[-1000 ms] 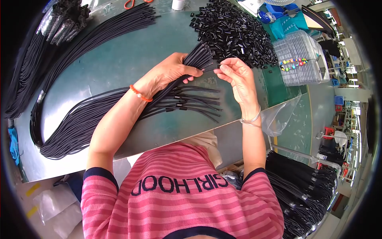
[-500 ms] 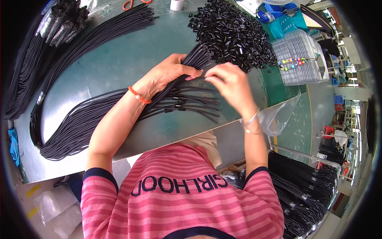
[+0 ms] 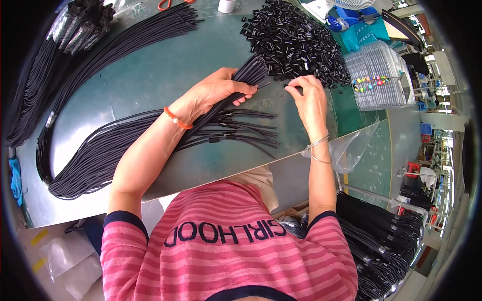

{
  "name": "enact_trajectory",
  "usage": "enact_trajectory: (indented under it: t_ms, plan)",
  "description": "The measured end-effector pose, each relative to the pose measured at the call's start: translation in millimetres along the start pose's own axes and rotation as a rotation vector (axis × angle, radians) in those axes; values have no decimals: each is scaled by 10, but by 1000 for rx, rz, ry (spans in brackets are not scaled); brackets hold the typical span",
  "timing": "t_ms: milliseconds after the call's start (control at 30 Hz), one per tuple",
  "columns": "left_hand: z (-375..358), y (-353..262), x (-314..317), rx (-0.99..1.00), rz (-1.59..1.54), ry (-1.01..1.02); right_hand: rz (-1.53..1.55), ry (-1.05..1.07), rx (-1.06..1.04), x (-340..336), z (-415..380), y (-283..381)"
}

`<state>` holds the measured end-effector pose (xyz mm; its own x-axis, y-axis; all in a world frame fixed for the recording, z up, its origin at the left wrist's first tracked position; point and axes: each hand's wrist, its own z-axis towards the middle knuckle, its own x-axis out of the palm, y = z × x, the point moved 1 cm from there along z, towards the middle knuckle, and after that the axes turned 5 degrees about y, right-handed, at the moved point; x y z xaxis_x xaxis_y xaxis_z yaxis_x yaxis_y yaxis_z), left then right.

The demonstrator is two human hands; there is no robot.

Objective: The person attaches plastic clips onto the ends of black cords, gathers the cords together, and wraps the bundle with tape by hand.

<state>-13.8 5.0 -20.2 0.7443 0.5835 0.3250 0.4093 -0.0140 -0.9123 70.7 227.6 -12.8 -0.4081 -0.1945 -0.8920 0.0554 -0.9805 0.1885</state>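
Fingers (image 3: 296, 89) at black clips (image 3: 296, 42), green table (image 3: 150, 75), cluttered workshop

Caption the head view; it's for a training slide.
Left hand grips a cord bundle; right hand picks from black clips.

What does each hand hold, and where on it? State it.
Left hand grips the bundle of black cords just below their loose ends. Right hand pinches at the pile of black clips; whether it holds one cannot be told.

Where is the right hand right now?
In the head view the right hand is right of centre, fingertips at the near edge of the pile of small black pieces, just right of the cord bundle.
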Motion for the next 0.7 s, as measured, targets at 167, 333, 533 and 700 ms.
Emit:
enact_trajectory:
  t_ms: [167,333,533,700]
  plan:
    - [21,37,0,9,-8,10,409,267,174,41,-78,91]
    - [18,46,26,6,-6,-31,947,342,219,70,-75,217]
    - [3,16,27,22,6,-32,796,269,31,-75,12,339]
    - [7,40,-48,-9,-155,-56,250,161,-420,-89,-94,795]
